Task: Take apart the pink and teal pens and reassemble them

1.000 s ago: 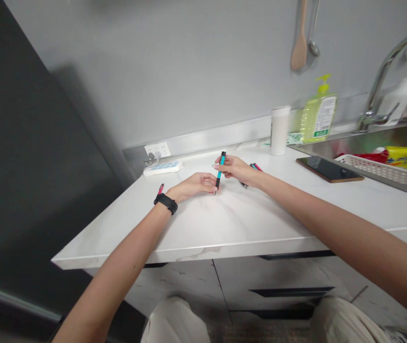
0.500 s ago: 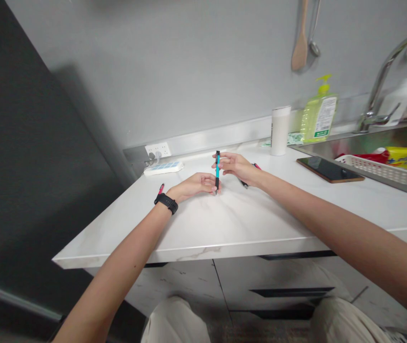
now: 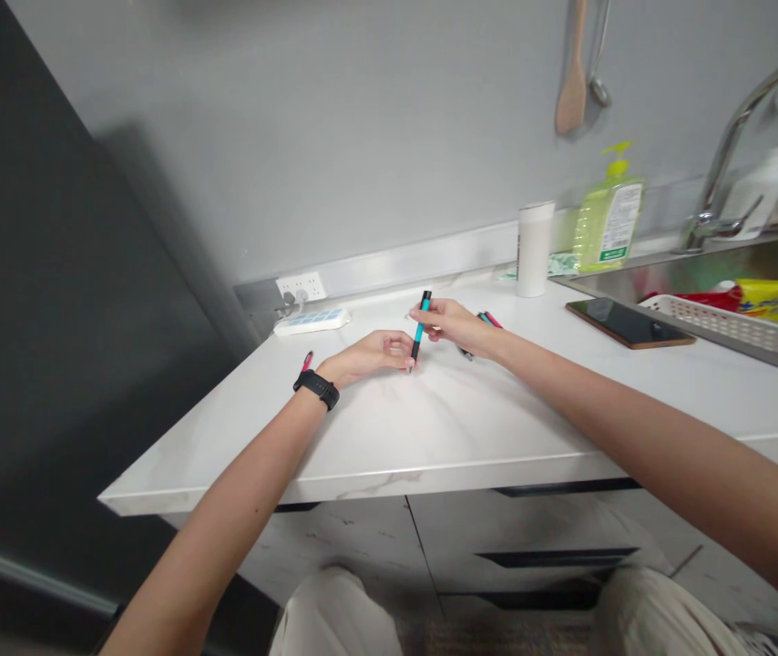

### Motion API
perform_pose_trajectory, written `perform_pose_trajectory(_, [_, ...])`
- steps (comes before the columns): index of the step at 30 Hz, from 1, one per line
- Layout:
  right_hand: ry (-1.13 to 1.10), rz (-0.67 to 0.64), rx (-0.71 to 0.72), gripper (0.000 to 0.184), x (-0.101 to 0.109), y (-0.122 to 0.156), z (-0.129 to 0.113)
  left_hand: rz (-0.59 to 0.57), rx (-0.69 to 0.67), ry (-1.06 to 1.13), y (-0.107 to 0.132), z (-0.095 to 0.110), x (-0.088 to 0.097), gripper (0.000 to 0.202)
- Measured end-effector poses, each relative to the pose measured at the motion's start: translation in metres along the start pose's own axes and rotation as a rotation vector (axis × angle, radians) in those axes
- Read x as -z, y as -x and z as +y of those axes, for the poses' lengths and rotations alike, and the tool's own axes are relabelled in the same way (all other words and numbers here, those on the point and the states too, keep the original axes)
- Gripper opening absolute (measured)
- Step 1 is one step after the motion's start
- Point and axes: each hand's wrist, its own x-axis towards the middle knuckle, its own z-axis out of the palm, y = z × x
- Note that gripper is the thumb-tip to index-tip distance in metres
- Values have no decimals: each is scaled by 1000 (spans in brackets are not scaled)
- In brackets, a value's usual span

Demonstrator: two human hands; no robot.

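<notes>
A teal and black pen (image 3: 420, 326) stands tilted on the white counter (image 3: 471, 419), its tip down. My right hand (image 3: 454, 323) pinches the pen's upper half. My left hand (image 3: 368, 355), with a black watch on the wrist, pinches the pen's lower end near the tip. A few more pens (image 3: 488, 321) lie just behind my right hand, partly hidden by it. A red pen (image 3: 307, 361) lies on the counter beside my left wrist.
A white power strip (image 3: 312, 321) lies by the wall socket. A white cup (image 3: 535, 249), a green soap bottle (image 3: 609, 221), a dark phone (image 3: 628, 323), a sink with a white basket (image 3: 731, 326) and a tap (image 3: 737, 137) stand to the right. A wooden spoon (image 3: 572, 82) hangs above.
The pen went from tilted to upright half a second ago and is now tilted to the right again. Both hands stayed on it in nearly the same spot.
</notes>
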Motion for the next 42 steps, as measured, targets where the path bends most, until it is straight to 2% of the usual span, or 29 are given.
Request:
perform_pose_trajectory(3, [-41,-51,18,33,1,-1,0,-13,-11,-7,0,1,0,26])
perform_pose_trajectory(8, [52,-4,50,34,1,0,0,-21,-4,-10,1,4,-2,27])
perform_pose_trajectory(13, [1,-68,47,33,0,3,-5,-30,-5,13,1,4,-1,29])
perform_pose_trajectory(19, [175,20,68,37,2,0,-3,-2,-7,15,2,5,0,34])
perform_pose_trajectory(24, [125,65,41,40,0,-1,-2,-17,-22,16,2,7,-2,35])
perform_pose_trajectory(29, [-15,-11,65,41,-1,2,-5,15,-33,4,1,6,-1,29])
perform_pose_trajectory(35, [179,94,79,39,2,-2,-3,41,-19,-3,1,7,-1,33])
perform_pose_trajectory(42, [161,145,55,46,-4,-5,0,92,-24,-47,0,7,-2,33])
